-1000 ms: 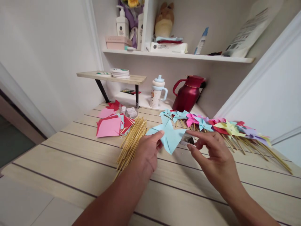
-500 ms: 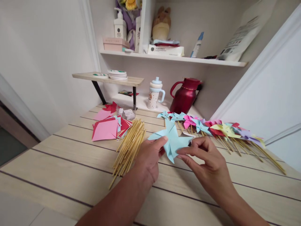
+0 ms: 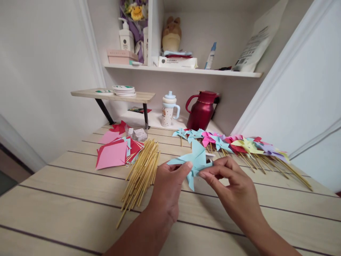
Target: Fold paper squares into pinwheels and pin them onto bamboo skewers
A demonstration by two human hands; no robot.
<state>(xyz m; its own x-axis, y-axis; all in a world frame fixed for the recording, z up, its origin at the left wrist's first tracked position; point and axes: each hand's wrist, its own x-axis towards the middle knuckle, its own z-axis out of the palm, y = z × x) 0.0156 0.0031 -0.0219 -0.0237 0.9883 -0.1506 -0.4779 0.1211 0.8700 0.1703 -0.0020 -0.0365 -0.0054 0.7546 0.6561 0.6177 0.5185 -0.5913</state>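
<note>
Light-blue paper pinwheel [image 3: 197,155] held between two hands, the right grip at its lower-right side

The pinwheel sits just right of the frame's centre, raised over the tabletop [image 3: 80,202]. It has no clear long axis: its blades spread to the left, top, right and bottom of the frame around a middle that lies just right of the left thumb.

The left hand [image 3: 168,185] has it from the left, thumb pressed flat on the paper's upper face; its other fingers are mostly hidden below. The right hand [image 3: 236,181] comes in from the right, thumb and forefinger drawn almost together at the edge of the lower-right paper. Whether this pinch also has a small part in it, I cannot tell. The left thumb is the nearer to the middle; the right fingertips lie slightly lower in the frame.

Left of the left hand, thin sticks [image 3: 140,174] run from lower left towards upper right. Beyond the right hand, other pinwheels [image 3: 247,145] on sticks lie across the right of the frame.
</note>
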